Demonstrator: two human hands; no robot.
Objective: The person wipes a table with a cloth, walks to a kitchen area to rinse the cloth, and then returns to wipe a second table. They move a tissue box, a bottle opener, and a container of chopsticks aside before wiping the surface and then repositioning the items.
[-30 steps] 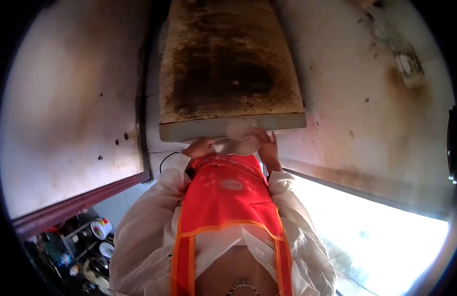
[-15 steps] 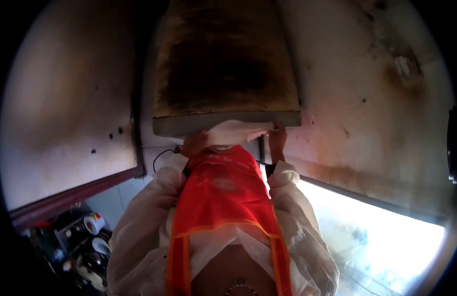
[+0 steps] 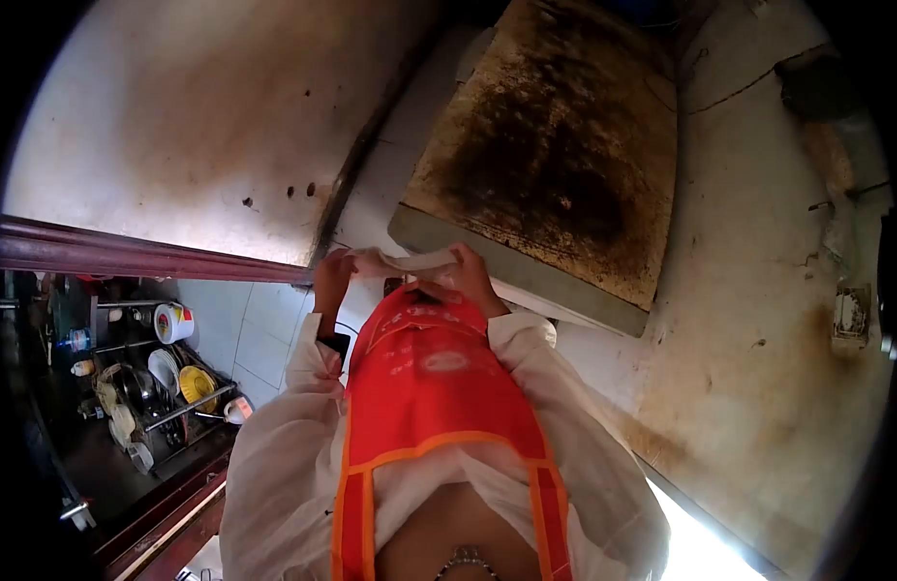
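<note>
A pale cloth (image 3: 405, 261) is stretched between my two hands, just above the top of the red apron (image 3: 439, 373). My left hand (image 3: 332, 279) grips its left end, with a dark band at the wrist. At the right end, my right hand (image 3: 472, 276) has its fingers closed on the cloth. Beyond the hands is a box-like fixture (image 3: 526, 275) with a stained brown face, its pale lower edge close to my right hand.
At the left, a rack (image 3: 182, 414) holds a yellow basket (image 3: 197, 385), bowls and utensils, with a white tub (image 3: 173, 323) above. A dark red ledge (image 3: 148, 252) runs along the left. Stained wall surfaces (image 3: 758, 320) rise at the right.
The view has turned, so the fixture now sits further right and tilted, and more of the rack shows. My hands and the cloth have shifted left, and the cloth is narrower.
</note>
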